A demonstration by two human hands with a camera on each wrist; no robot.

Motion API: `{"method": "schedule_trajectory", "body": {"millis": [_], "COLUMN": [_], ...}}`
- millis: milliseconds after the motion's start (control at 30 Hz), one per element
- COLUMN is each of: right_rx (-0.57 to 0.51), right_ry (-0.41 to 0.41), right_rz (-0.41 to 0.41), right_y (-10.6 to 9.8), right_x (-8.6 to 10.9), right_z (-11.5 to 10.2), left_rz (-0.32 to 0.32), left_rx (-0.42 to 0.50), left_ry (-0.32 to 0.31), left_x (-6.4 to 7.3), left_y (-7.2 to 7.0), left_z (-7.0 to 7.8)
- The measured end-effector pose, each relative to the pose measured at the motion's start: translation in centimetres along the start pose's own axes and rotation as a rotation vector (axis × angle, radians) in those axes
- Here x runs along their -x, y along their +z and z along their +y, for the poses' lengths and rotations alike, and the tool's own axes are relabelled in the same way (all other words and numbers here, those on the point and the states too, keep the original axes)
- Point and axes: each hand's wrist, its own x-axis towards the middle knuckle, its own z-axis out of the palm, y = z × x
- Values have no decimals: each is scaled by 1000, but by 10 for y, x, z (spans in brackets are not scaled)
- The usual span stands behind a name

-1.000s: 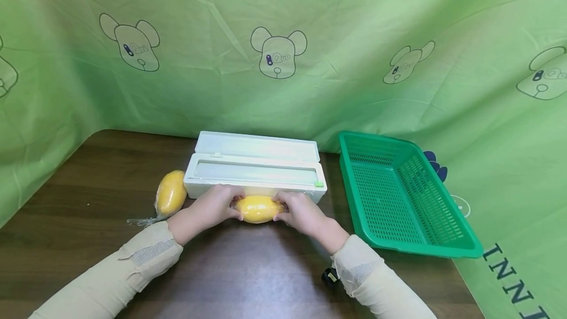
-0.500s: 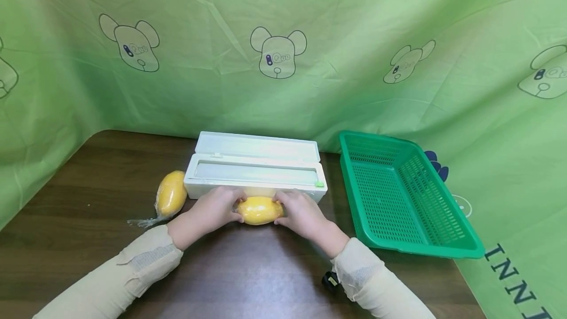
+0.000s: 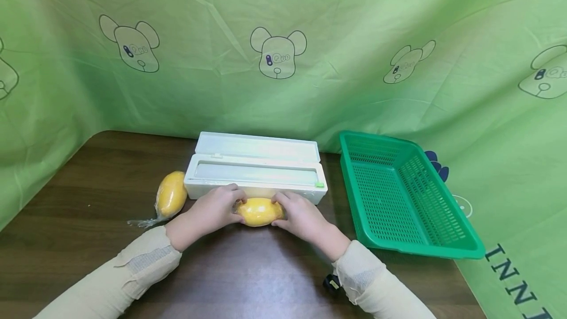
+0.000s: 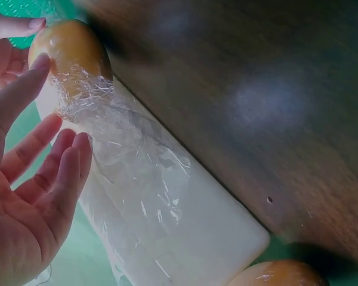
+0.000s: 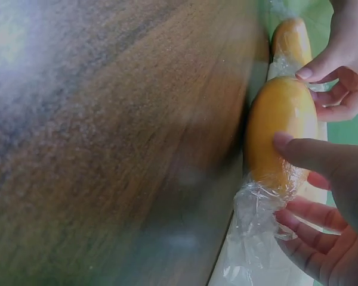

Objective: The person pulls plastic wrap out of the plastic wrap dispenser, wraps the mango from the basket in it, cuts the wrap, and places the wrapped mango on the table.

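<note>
A yellow mango (image 3: 260,211) in cling film lies crosswise in front of the white film box, between both hands. My left hand (image 3: 217,207) pinches its left end between thumb and fingers. Its right end is pinched by my right hand (image 3: 300,214). In the left wrist view, crumpled cling film (image 4: 146,155) trails off the mango's near end beside my left hand. More bunched film (image 5: 253,220) hangs from the other end in the right wrist view. The film box (image 3: 252,190) stands with its lid (image 3: 259,145) raised at the back.
A second wrapped mango (image 3: 172,194) with a twisted film tail lies left of the box. On the right stands a green plastic basket (image 3: 361,215). A small black object (image 3: 331,283) shows beside the right sleeve. Green cloth (image 3: 283,102) hangs behind the brown table (image 3: 248,279).
Both hands and the mango between them have shifted very slightly toward me. The box, basket and second mango stay in place.
</note>
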Motion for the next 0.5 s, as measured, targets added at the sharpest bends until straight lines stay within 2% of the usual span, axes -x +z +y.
{"method": "schedule_trajectory", "body": {"millis": [200, 300, 400, 500], "right_rx": [20, 16, -21, -75], "right_ry": [3, 27, 112, 257], "right_rz": [30, 71, 184, 325], "right_y": [-2, -6, -10, -11], "right_x": [2, 3, 6, 12], "right_z": [-2, 1, 7, 15], "left_rz": [33, 40, 35, 28], "left_rx": [17, 18, 22, 27], "left_ry": [33, 36, 24, 21], "left_x": [1, 1, 1, 1], "left_y": [1, 2, 2, 2], "left_z": [-2, -3, -2, -1]}}
